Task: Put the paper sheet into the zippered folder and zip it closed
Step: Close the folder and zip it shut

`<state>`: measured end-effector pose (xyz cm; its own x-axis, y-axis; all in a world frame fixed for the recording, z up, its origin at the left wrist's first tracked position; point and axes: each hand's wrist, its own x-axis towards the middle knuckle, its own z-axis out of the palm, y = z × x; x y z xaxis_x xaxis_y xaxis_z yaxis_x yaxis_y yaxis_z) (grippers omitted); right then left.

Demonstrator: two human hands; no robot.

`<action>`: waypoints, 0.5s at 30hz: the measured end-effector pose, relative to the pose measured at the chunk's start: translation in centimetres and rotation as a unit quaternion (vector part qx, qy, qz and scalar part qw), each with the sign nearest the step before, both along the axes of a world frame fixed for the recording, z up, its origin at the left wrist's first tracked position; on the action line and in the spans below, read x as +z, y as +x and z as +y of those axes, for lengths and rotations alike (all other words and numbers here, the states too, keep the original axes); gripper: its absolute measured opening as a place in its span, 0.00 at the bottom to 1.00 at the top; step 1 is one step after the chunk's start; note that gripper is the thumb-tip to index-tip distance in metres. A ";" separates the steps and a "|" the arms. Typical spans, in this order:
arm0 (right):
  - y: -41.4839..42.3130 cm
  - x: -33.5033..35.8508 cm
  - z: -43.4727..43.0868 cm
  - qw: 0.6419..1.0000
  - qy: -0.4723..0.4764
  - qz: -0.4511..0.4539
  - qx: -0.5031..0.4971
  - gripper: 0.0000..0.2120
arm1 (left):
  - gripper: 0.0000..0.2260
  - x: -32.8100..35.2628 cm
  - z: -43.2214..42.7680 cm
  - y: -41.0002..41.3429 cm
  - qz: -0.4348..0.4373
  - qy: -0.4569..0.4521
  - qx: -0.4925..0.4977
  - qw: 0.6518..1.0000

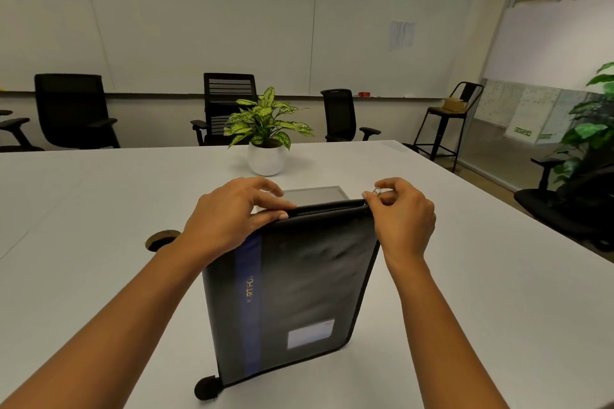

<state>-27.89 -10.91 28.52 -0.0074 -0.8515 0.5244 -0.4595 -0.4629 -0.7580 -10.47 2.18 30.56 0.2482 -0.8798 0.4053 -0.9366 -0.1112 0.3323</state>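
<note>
Zippered folder [295,292], hands gripping top, zipper pull [376,191]

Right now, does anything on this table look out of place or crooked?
The black zippered folder with a blue stripe lies slightly askew on the white table, its far edge gaping. A pale-bordered grey rectangle shows just beyond that edge; I cannot tell whether it is tucked in. Nothing looks spilled or damaged.

Counted one zippered folder [299,282], one zipper pull [377,191], two hands: left hand [229,216], right hand [403,219]. One table [99,209], one potted plant [267,139]. Three office chairs [71,106] stood fully visible by the wall, plus one bar stool [447,119].
</note>
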 end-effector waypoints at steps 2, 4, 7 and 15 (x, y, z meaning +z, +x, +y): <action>-0.4 -0.1 0.3 1.000 0.002 -0.006 -0.008 0.11 | 0.11 0.0 0.1 -0.1 -0.004 0.025 -0.007 1.000; -0.5 -0.1 0.6 1.000 -0.002 -0.002 -0.012 0.10 | 0.13 0.1 0.2 -0.2 -0.009 0.055 -0.001 0.998; -0.2 -0.1 1.4 0.999 -0.020 0.005 -0.026 0.09 | 0.15 0.1 0.3 -0.4 -0.032 0.080 0.011 0.996; -0.4 -0.5 2.0 0.998 -0.047 -0.004 -0.037 0.08 | 0.25 -0.3 0.9 -1.0 -0.056 0.089 0.014 0.994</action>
<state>-28.31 -8.95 28.00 -0.0725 -0.7959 0.6010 -0.4882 -0.4971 -0.7173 -11.46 3.08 30.29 0.2363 -0.9335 0.2698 -0.9623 -0.1863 0.1983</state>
